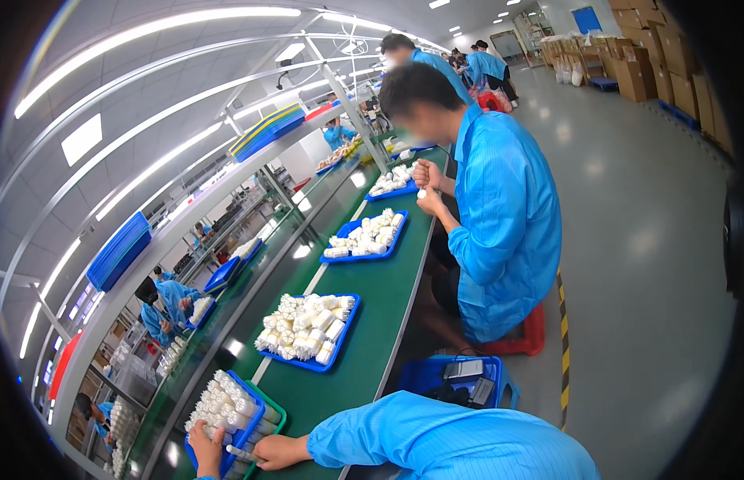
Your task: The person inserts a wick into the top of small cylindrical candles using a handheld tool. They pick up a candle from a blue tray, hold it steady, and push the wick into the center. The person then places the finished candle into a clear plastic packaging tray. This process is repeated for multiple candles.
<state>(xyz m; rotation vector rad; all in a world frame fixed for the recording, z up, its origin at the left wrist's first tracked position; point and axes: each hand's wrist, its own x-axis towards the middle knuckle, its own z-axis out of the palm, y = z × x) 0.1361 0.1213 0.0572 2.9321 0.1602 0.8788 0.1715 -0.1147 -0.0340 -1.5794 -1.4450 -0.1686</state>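
At the lower left, a blue tray [248, 434] of white ribbed cylindrical pieces [226, 404] sits over a green tray [281, 418], which also has white pieces in it. My left hand [205, 450] is at the blue tray's near end, fingers curled against the pieces; what lies inside its grip is hidden. Just right of it, my right hand [280, 453] reaches in from the right, its fingers closed around one white cylindrical piece [243, 454] beside the blue rim. Farther along the green belt stands another blue tray [326, 359] heaped with similar white pieces.
A blue-sleeved co-worker [500, 200] sits at the belt's right edge, both hands on a small white piece. More filled blue trays [380, 254] line the belt [364, 312]. A blue bin [500, 374] with dark devices stands below the edge. Stacked trays [120, 252] rest on the left shelf.
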